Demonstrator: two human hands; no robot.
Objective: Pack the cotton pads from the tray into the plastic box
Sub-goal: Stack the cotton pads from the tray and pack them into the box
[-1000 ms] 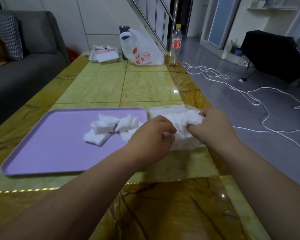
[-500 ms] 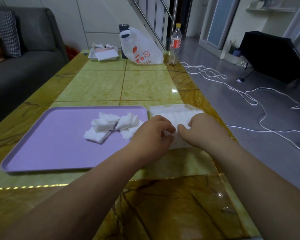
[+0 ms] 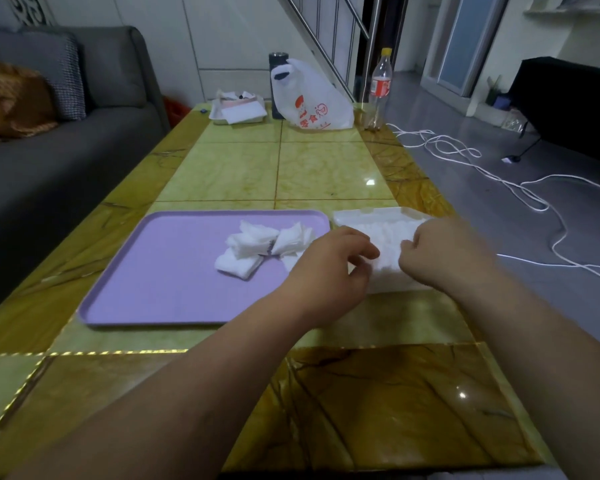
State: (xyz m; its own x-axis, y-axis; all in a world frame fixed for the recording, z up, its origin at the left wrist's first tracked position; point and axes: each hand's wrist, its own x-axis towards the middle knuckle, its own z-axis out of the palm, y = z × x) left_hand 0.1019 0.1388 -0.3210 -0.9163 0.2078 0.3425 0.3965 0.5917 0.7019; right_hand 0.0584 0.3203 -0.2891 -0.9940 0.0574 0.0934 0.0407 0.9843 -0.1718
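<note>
A purple tray (image 3: 160, 282) lies on the table with a small heap of white cotton pads (image 3: 257, 245) at its right part. Just right of it stands the clear plastic box (image 3: 368, 215), filled with white cotton pads (image 3: 385, 233). My left hand (image 3: 329, 271) hovers at the box's left edge, over the tray's right rim, fingers loosely curled with nothing plainly held. My right hand (image 3: 440, 254) is over the box with its fingers bent down onto the pads inside; the fingertips are hidden.
At the table's far end stand a white plastic bag (image 3: 312, 98), a dark cup (image 3: 278, 84), a plastic bottle (image 3: 380, 88) and a small tray of papers (image 3: 238, 110). A grey sofa (image 3: 66, 150) runs along the left. White cable (image 3: 499, 178) lies on the floor at the right.
Both hands have loosened and lifted a little from pressing the pads into the box. My right hand has drawn back toward the box's right side, and the left has opened its fingers.
</note>
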